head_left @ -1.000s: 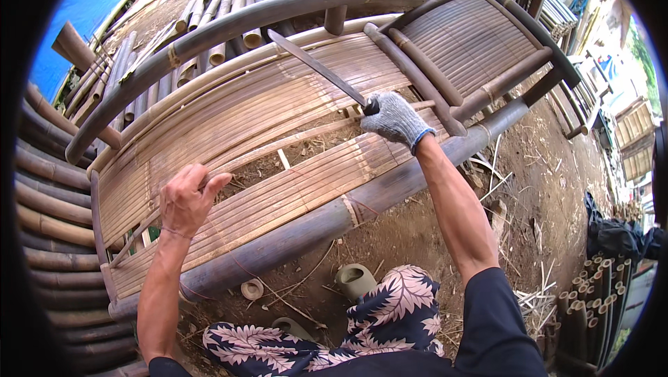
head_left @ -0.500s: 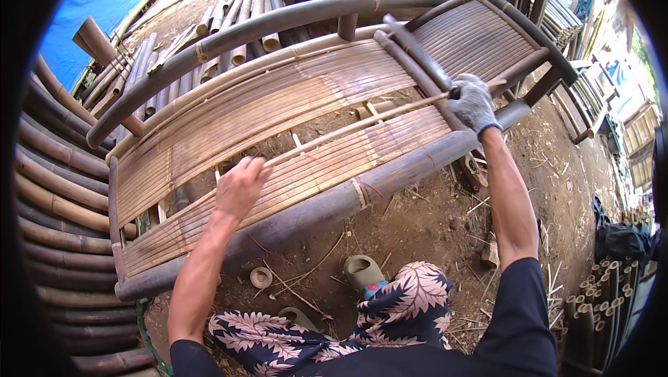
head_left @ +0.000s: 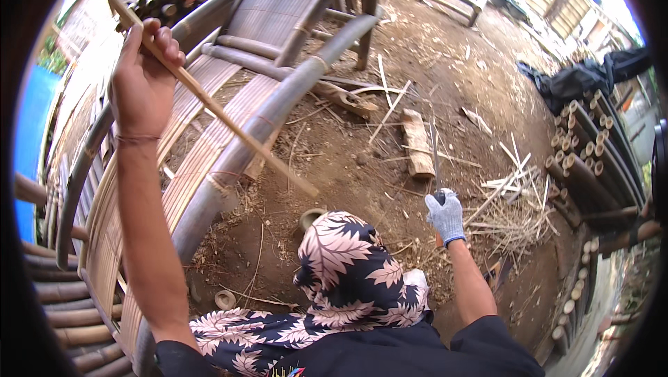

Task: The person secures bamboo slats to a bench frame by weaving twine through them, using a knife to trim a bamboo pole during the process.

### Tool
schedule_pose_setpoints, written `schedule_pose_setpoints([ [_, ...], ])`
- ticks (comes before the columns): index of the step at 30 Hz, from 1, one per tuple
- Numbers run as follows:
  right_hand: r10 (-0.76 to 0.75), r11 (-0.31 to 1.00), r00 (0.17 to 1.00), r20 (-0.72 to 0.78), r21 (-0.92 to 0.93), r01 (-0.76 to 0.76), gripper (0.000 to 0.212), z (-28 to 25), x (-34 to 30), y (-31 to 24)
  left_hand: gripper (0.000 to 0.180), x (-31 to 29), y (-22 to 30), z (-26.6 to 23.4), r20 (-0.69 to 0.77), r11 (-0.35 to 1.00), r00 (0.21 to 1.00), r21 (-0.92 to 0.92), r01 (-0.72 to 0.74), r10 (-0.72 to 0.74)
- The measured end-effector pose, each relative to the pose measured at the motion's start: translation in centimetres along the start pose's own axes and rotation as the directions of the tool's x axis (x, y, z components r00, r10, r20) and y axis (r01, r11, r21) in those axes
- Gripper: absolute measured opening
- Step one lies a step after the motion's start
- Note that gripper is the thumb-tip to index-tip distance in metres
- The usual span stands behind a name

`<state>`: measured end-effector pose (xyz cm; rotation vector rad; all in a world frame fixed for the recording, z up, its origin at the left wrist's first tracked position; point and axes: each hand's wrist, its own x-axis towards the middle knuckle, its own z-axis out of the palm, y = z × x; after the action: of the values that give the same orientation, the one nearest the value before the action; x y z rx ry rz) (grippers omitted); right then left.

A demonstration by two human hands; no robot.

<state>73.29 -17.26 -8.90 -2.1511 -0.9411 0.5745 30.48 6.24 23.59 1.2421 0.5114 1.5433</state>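
My left hand [head_left: 145,85] is raised at the upper left, closed around a long, thin bamboo strip [head_left: 226,118]. The strip slants down to the right across the bamboo bench [head_left: 275,116], and its lower end hangs over the dirt floor, blurred. My right hand [head_left: 447,217], in a grey knit glove, is low over the floor and grips a machete [head_left: 435,147]. Its blade points away from me and looks narrow from here; a bit of orange-brown handle shows below the glove. Just left of the blade lies a short wood block [head_left: 417,142].
A heap of pale bamboo shavings [head_left: 518,199] lies right of my gloved hand. Bundled dark bamboo poles [head_left: 588,151] stand at the right, beneath dark cloth [head_left: 591,78]. Stacked bamboo [head_left: 76,314] fills the lower left. A small bamboo ring [head_left: 225,300] sits near my leg.
My view has turned right, away from the bench. The strip has been lifted off the bench seat in my left hand. My gloved hand has moved from the bench to low over the floor.
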Motion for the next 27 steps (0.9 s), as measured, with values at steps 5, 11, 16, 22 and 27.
schedule_pose_setpoints([
  [5, 0.371, 0.919, 0.922, 0.108, 0.097, -0.382, 0.027, -0.1, 1.9, 9.4, 0.047, -3.6, -9.9, 6.6, -0.093, 0.984, 0.995, -0.176, 0.004, -0.02],
  [11, 0.349, 0.907, 0.756, 0.554, 0.001, -0.42, 0.025, 5.4, -0.3, 11.8, 0.055, -4.7, -18.4, 12.0, -0.27, 0.962, 0.957, -0.271, 0.032, -0.107],
  [16, 0.257, 0.966, 0.882, 0.394, -0.07, -0.25, 0.04, 4.0, -3.4, 5.8, 0.057, -2.9, -23.9, 14.0, -0.234, 0.969, 0.972, -0.247, -0.027, -0.032],
  [22, 0.348, 0.929, 0.935, 0.066, -0.156, -0.335, 0.033, 3.2, 3.1, 14.7, 0.061, -1.0, -30.5, 16.3, -0.229, 0.963, 0.97, -0.268, 0.014, -0.078],
  [27, 0.414, 0.909, 0.833, 0.367, -0.133, -0.394, 0.035, 5.2, 3.1, 8.0, 0.061, -0.1, -32.6, 15.3, -0.26, 0.972, 0.963, -0.233, 0.009, -0.071],
])
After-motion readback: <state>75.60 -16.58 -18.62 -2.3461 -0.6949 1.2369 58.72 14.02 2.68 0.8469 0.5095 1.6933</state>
